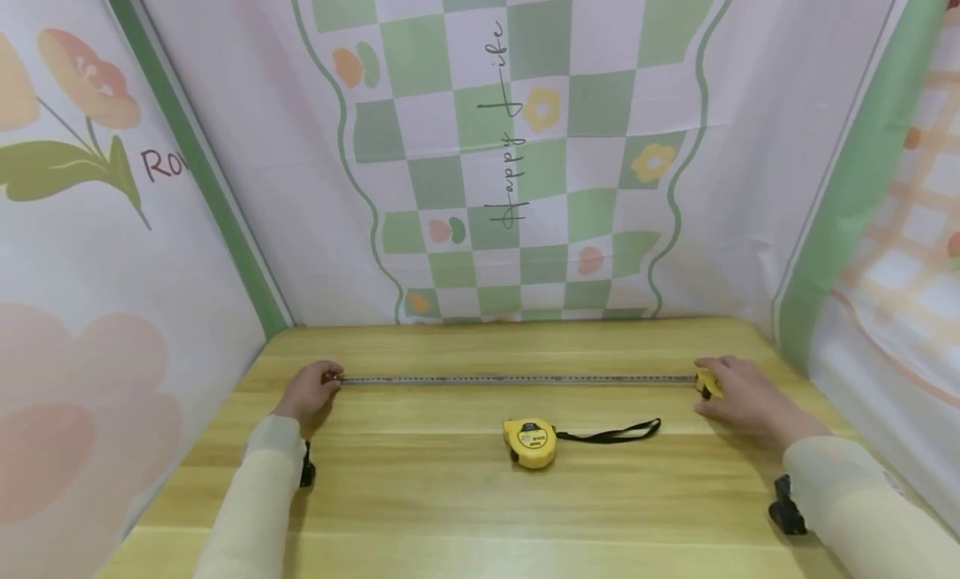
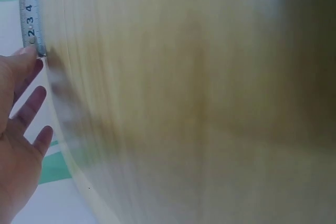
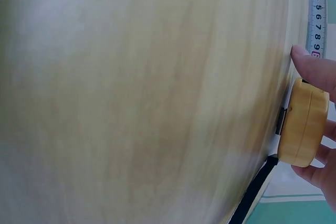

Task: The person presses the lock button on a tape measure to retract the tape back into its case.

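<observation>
A metal tape blade point(image 1: 517, 380) stretches straight across the far part of the table between my two hands. At its left end my left hand point(image 1: 307, 390) pinches the tip between thumb and forefinger, the other fingers spread, as the left wrist view shows near the low numbers of the blade point(image 2: 31, 17). On the right, my right hand point(image 1: 742, 393) grips the yellow tape measure case point(image 3: 303, 124) with fingers and thumb around it. The thumb lies by the spot where the blade comes out. From the case hangs a black wrist strap point(image 3: 254, 190).
A second yellow tape measure point(image 1: 531, 443) lies mid-table, nearer to me, its black strap point(image 1: 615, 434) trailing right. The wooden table point(image 1: 420, 512) meets a patterned curtain point(image 1: 525, 171) at the back, with more printed cloth on both sides.
</observation>
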Demonstrator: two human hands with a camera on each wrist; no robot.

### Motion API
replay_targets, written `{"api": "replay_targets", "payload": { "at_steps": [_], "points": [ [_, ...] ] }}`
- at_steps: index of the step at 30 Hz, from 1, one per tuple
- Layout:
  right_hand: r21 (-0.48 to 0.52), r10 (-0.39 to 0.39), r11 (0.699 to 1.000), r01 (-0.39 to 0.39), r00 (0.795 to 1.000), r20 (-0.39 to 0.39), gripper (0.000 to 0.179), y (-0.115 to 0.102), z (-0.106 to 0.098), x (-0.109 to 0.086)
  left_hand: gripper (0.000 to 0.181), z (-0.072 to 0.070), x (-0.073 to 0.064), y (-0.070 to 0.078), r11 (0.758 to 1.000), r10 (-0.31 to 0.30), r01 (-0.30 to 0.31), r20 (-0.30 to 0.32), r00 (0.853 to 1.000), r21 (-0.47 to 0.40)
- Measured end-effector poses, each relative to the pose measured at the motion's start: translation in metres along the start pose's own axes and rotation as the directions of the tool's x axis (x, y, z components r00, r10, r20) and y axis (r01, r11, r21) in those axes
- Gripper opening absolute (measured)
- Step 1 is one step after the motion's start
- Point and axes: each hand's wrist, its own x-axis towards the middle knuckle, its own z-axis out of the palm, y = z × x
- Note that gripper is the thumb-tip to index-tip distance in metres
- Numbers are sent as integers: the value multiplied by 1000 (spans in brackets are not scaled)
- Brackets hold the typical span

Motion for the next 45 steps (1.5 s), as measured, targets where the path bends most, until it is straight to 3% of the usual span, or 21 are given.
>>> {"api": "replay_targets", "payload": {
  "at_steps": [8, 25, 35, 45],
  "points": [
    [-25, -48, 999, 47, 999, -23, 68, 4, 2, -1, 20, 0, 0, 0, 999, 9, -9, -14, 1000, 38],
    [40, -60, 997, 59, 998, 20, 67, 10, -2, 3, 14, -3, 0, 3, 997, 4, -2, -18, 1000, 74],
    [8, -93, 996, 94, 995, -33, 58, 13, -2, 3, 13, -2, 2, 0, 998, 21, -19, -30, 999, 67],
    [-45, -121, 992, 116, 981, -154, 56, 14, -5, 0, 14, -6, 1, 3, 997, 62, -63, -35, 997, -33]
  ]
}}
